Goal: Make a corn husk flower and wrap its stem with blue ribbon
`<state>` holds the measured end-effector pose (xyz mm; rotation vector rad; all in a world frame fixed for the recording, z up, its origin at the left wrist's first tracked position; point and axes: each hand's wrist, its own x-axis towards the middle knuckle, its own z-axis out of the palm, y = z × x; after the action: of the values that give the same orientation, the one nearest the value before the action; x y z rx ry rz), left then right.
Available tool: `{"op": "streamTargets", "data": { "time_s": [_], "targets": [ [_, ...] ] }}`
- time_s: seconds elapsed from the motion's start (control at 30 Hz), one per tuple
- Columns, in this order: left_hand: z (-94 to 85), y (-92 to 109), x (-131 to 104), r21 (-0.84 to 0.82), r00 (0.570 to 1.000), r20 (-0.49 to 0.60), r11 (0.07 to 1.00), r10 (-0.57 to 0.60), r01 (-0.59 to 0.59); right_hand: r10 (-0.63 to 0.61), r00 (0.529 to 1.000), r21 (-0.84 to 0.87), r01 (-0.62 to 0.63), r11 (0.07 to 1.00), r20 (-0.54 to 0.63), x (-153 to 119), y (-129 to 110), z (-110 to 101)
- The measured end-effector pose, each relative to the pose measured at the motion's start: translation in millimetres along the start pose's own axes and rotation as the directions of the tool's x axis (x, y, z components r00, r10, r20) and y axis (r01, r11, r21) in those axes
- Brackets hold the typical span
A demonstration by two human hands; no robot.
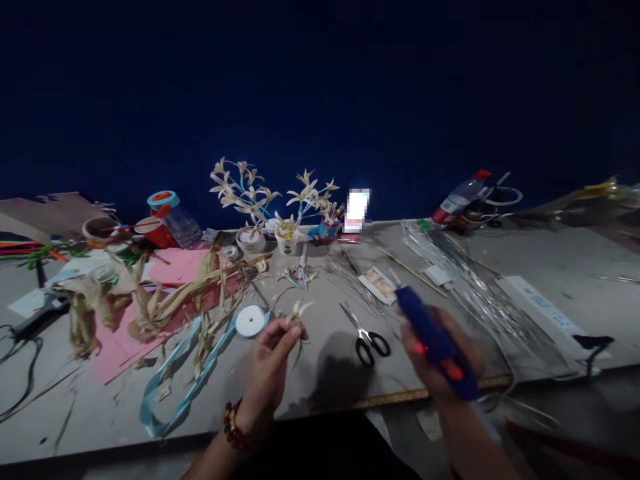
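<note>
Scissors [365, 333] lie on the table [325, 287] between held flower [299, 311] and glue gun [434, 339].

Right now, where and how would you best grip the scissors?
Likely by the black handles, from the near side: the scissors lie flat, with that end toward the wearer and the blades pointing away. The right hand holds the blue tool, so would need freeing first.

The place looks like a craft workshop, with a broad grey worktable [555, 247] strewn with supplies. Scissors [364, 332], a spool [245, 325] of light blue ribbon [215, 363], pink paper [117, 350], dried husks [145, 303] and a bundle of shiny strands [473, 287] lie across it. Pale flowers [240, 193] on blue stems rise among small tubs [287, 245] near the back edge, and a blue hand tool [425, 327] appears at the front.
</note>
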<state>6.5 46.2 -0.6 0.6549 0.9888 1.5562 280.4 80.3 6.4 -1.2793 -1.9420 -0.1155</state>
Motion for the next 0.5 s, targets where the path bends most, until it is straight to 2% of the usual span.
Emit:
{"op": "streamTargets", "data": {
  "time_s": [0.07, 0.1, 0.17, 0.2, 0.3, 0.4, 0.5],
  "targets": [
    [-10.4, 6.5, 5.8, 0.009, 0.998, -0.052, 0.999, 0.042, -0.042, 0.101, 0.987, -0.136, -0.119, 0.984, -0.128, 5.7, 24.2, -2.5],
    [-16.8, 10.0, 8.7, 0.013, 0.994, -0.091, 0.998, 0.065, -0.064, 0.121, 0.986, -0.191, -0.142, 0.971, -0.117, 6.8, 36.5, -1.7],
    [-30.1, 16.1, 13.5, -0.006, 0.987, -0.137, 0.997, 0.08, -0.081, 0.129, 0.992, -0.242, -0.126, 0.962, -0.006, 3.7, 60.9, 3.3],
    [-36.1, 18.3, 15.1, -0.011, 0.984, -0.157, 0.996, 0.086, -0.089, 0.116, 0.989, -0.28, -0.085, 0.956, 0.095, -0.5, 72.4, 6.9],
    [-46.9, 21.4, 16.3, -0.008, 0.974, -0.203, 0.994, 0.102, -0.105, 0.096, 0.958, -0.279, -0.017, 0.96, 0.272, -18.4, 100.2, 17.4],
    [-45.4, 20.2, 14.9, -0.012, 0.974, -0.201, 0.994, 0.101, -0.106, 0.028, 0.947, -0.207, 0.04, 0.978, 0.319, -32.5, 115.0, 21.6],
    [-38.2, 18.4, 14.1, -0.024, 0.979, -0.184, 0.996, 0.085, -0.091, -0.025, 0.941, -0.159, 0.084, 0.984, 0.338, -35.8, 120.2, 17.5]
  ]
}}
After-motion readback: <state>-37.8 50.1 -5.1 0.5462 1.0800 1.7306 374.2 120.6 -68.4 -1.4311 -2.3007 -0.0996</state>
